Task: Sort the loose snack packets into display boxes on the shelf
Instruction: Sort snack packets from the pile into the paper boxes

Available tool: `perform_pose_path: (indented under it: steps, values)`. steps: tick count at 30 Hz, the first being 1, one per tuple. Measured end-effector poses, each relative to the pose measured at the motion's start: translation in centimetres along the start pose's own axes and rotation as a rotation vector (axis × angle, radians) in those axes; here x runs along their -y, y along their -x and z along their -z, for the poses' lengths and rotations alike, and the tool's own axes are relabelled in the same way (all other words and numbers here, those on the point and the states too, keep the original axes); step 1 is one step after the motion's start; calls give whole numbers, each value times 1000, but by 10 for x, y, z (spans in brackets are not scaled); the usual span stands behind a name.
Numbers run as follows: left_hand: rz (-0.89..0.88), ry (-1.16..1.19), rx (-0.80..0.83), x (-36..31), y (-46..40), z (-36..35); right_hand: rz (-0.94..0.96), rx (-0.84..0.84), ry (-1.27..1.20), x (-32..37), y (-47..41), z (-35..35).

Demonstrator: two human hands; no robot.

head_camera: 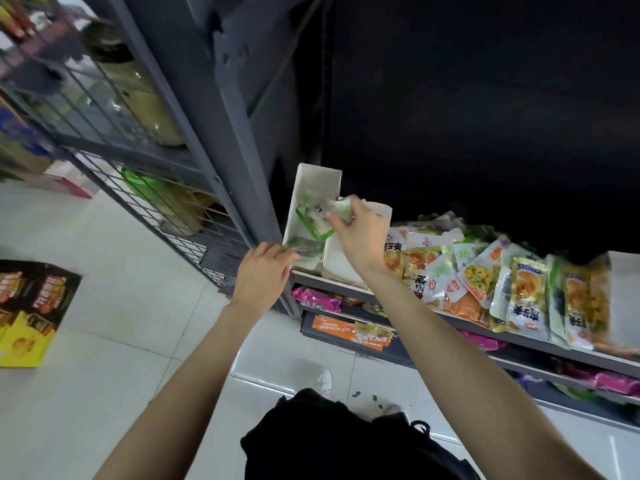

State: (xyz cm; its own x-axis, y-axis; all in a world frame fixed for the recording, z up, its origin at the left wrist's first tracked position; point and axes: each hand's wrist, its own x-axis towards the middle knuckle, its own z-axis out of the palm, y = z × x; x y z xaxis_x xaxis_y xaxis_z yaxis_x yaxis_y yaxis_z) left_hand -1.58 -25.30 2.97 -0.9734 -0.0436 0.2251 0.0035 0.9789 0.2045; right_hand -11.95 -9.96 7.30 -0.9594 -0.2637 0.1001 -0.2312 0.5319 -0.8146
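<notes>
right hand [360, 233] pinches green packets [341, 209] over the white display box [311, 188] mid-frame, ready to drop in, while left hand [265, 275] curls round the box's front end [304, 252], probably steadying it on the shelf [519, 336]

The green packet [341, 209] in the right hand [360, 237] is smeared by motion, its print unreadable. The left hand [263, 275] covers part of the display box [313, 188] front. Behind the loose packets [502, 282] the shelf [519, 327] back is black; I can't make anything out there. The right edge crops a white box [625, 296], perhaps another display box.
</notes>
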Motion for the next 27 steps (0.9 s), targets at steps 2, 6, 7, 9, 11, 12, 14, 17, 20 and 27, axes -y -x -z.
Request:
perform_pose_path:
  steps: [2,6,7,9,11,12,14,17,20,27]
  values:
    - [-18,29,-15,3,-1,-1,14,84,145,1,-7,-22]
    - [-34,89,-36,8,-2,-1,37,242,379,-8,-10,-48]
    - [-37,94,-46,9,-2,-1,53,261,402,-10,-9,-49]
    - [-34,97,-55,12,-2,-3,117,284,474,-16,-5,-47]
    - [-25,101,-60,12,-2,-4,193,314,578,-26,-4,-46]
    - [-16,102,-65,12,-1,-4,213,339,610,-31,-3,-46]
    - [9,104,-83,10,0,-3,223,389,632,-40,-2,-46]
    - [53,107,-124,0,4,6,234,402,550,-45,4,-35]
    - [52,172,-236,-28,8,21,243,348,315,-48,20,-4]
    - [63,740,-76,-145,-16,-10,39,-58,294,-123,88,97]
